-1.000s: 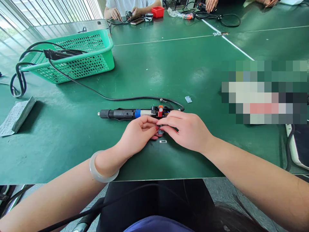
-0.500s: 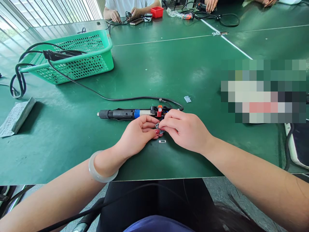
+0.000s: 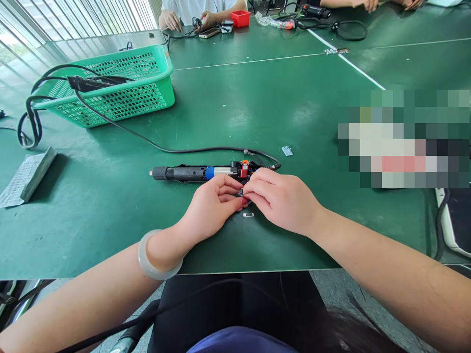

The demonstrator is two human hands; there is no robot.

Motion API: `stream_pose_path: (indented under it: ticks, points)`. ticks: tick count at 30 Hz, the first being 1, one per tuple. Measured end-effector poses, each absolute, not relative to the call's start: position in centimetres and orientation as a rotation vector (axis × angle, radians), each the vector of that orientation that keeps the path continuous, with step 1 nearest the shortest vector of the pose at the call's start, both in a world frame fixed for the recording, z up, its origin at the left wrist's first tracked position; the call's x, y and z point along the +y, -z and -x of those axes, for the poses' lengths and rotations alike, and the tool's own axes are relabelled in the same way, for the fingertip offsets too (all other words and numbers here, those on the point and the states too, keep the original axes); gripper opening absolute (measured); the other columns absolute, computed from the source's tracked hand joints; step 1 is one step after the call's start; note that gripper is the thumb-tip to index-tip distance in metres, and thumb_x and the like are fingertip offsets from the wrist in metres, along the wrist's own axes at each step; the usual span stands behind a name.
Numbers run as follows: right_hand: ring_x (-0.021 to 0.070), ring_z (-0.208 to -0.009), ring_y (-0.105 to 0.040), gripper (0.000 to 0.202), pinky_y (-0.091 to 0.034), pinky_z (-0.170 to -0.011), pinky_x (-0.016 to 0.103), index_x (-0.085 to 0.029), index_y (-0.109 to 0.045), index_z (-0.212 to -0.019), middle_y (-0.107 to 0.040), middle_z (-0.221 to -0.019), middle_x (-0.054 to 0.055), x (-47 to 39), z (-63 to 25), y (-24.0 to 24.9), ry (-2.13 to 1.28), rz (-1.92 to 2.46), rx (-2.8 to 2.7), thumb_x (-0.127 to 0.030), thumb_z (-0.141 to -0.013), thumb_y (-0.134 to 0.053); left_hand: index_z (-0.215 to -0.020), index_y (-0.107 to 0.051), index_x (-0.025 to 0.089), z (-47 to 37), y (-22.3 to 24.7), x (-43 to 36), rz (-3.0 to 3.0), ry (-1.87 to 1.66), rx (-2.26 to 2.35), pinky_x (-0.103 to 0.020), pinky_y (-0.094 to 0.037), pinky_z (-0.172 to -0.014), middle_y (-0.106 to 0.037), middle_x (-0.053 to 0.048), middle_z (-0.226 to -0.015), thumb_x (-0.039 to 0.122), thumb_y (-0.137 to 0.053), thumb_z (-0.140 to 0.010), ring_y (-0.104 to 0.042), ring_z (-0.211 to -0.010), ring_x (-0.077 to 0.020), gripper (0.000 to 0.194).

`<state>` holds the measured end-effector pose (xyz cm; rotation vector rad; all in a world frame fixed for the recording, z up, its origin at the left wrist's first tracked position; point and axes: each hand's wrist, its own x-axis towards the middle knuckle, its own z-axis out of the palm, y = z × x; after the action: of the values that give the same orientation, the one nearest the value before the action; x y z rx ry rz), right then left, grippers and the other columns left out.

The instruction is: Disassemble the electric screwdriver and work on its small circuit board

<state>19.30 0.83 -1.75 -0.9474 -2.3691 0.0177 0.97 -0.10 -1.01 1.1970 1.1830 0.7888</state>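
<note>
Fingertips of my left hand (image 3: 211,203) and my right hand (image 3: 283,198) meet over a small grey part (image 3: 241,192), both pinching it. Most of that part is covered by the fingers, so its kind does not show. Just beyond my hands lies a black pen-shaped tool (image 3: 189,173) with a blue band, a pale section and an exposed red and orange block (image 3: 244,168) at its right end. A black cable (image 3: 206,148) runs from that end. Close in front of my fingers, a tiny flat pale frame-like piece (image 3: 248,214) rests on the green table (image 3: 287,250).
A green basket (image 3: 125,103) with a coiled cable stands at the left. Below it lies a folded paper packet (image 3: 27,179). A small grey plate (image 3: 287,151) is beyond my right hand. A blurred-out area covers the right. Across the table are co-workers' hands and a red box (image 3: 240,18).
My fingers have closed in slightly, so less of the small grey part shows. Across the table, a co-worker's hand has left the black tool at the upper right.
</note>
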Motion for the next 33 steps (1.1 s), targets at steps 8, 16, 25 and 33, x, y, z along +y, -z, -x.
stream_pose_path:
  ticks: [8,16,25,33]
  points:
    - [0.0101,-0.064,-0.056,0.028,-0.037,-0.051,0.024,-0.015,-0.067,-0.082,-0.065,-0.085,0.005,0.98,-19.49,1.64,0.028,0.993,-2.386,-0.021,-0.096,-0.044,-0.087,-0.057,0.016,-1.13,0.7,-0.04,-1.138,-0.792,1.194,-0.028,-0.058,-0.076,-0.072,0.0,-0.081,0.01,-0.074,-0.071,-0.072,-0.075,-0.0138,0.024]
    - [0.0116,-0.067,-0.06,0.021,-0.043,-0.054,0.024,-0.017,-0.068,-0.084,-0.067,-0.087,0.005,0.94,-19.66,1.55,-0.053,0.983,-2.295,-0.019,-0.093,-0.049,-0.085,-0.056,0.016,-1.25,0.57,0.06,-1.07,-0.797,1.196,-0.028,-0.058,-0.073,-0.072,0.0,-0.077,0.01,-0.077,-0.069,-0.072,-0.074,-0.0148,0.028]
    - [0.0113,-0.069,-0.061,0.018,-0.045,-0.056,0.024,-0.018,-0.069,-0.084,-0.068,-0.088,0.003,0.94,-19.82,1.56,-0.112,0.955,-2.28,-0.018,-0.092,-0.053,-0.083,-0.057,0.014,-1.18,0.4,0.24,-1.039,-0.786,1.189,-0.023,-0.054,-0.068,-0.073,-0.001,-0.076,0.011,-0.078,-0.069,-0.07,-0.072,-0.0121,0.025]
    - [0.0108,-0.066,-0.059,0.022,-0.041,-0.053,0.024,-0.017,-0.067,-0.085,-0.067,-0.089,0.004,0.95,-19.62,1.61,-0.076,0.988,-2.308,-0.018,-0.094,-0.047,-0.081,-0.058,0.015,-1.18,0.39,0.26,-1.072,-0.772,1.195,-0.027,-0.056,-0.075,-0.073,0.0,-0.076,0.01,-0.08,-0.065,-0.07,-0.072,-0.0126,0.027]
